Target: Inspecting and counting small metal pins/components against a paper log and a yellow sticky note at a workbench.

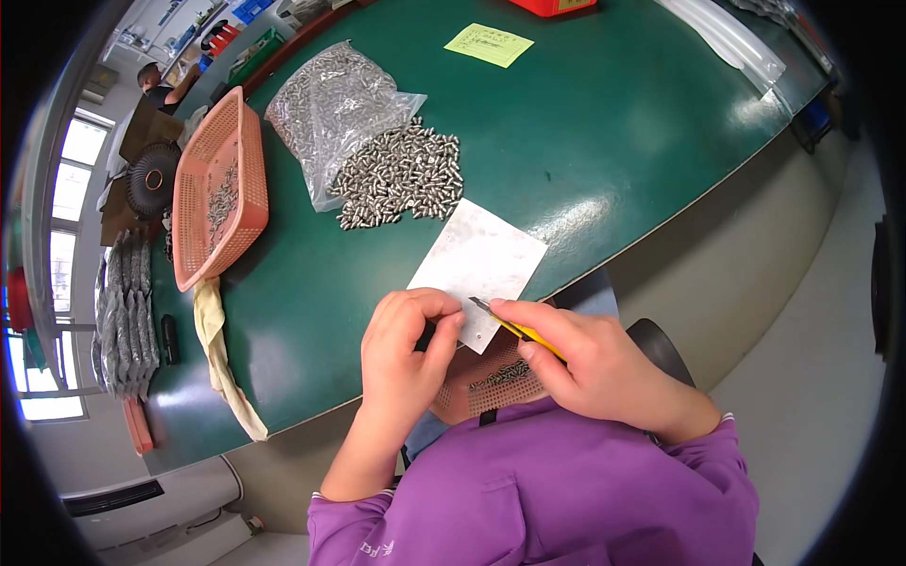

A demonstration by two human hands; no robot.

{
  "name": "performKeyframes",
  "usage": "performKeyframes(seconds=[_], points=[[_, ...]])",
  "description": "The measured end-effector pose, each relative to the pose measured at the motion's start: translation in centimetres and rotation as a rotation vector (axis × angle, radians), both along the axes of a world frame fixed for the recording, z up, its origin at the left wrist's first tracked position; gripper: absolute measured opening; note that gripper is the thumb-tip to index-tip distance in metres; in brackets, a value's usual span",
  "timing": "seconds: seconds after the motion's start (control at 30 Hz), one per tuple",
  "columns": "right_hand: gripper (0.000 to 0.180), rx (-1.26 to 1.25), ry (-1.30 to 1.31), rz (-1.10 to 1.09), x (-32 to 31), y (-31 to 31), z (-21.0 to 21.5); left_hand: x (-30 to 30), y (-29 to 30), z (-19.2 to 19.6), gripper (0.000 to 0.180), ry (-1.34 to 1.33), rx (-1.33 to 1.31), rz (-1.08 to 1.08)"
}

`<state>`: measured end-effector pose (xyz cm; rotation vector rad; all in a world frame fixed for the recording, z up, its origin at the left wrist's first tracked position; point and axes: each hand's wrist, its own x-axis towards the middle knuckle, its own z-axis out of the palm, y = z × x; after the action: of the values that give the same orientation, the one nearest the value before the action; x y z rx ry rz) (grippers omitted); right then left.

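My right hand [599, 363] grips a yellow utility knife [530, 334], its blade pointing left toward my other hand. My left hand [401, 349] has thumb and forefinger pinched together; whatever is between them is too small to make out. Both hands are over the near end of a white sheet [486, 253] that lies at the table's front edge. A small speck-like piece rests on the sheet below the blade. Beyond the sheet is a heap of small metal pins [406, 174], spilling from a clear plastic bag [330, 99] filled with more of them.
A pink mesh basket [253, 212] with some metal parts stands at the left of the green table [585, 123], a pale cloth [215, 349] beside it. Another basket [453, 401] with small parts sits at my lap. A yellow paper slip [489, 44] lies far off. A person [165, 90] is in the background.
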<state>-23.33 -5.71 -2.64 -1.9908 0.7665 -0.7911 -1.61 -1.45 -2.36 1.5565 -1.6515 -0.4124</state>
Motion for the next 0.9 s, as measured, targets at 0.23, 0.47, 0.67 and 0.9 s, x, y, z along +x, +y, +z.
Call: performKeyframes(seconds=[0.23,0.47,0.67,0.9], points=[[0.048,-0.026,0.161,0.035,0.3,0.6,0.7,0.4,0.5,-0.4,0.019,-0.239,-0.114,0.051],[0.048,-0.133,0.196,0.026,0.9,0.8,0.9,0.5,0.6,-0.6,0.02,-0.221,-0.08,0.068],[0.049,-0.169,0.196,0.023,1.1,1.0,1.1,0.5,0.5,-0.6,0.019,-0.212,-0.083,0.064],[0.051,-0.126,0.203,0.029,1.2,1.1,0.9,0.7,0.5,-0.5,0.019,-0.197,-0.054,0.054]])
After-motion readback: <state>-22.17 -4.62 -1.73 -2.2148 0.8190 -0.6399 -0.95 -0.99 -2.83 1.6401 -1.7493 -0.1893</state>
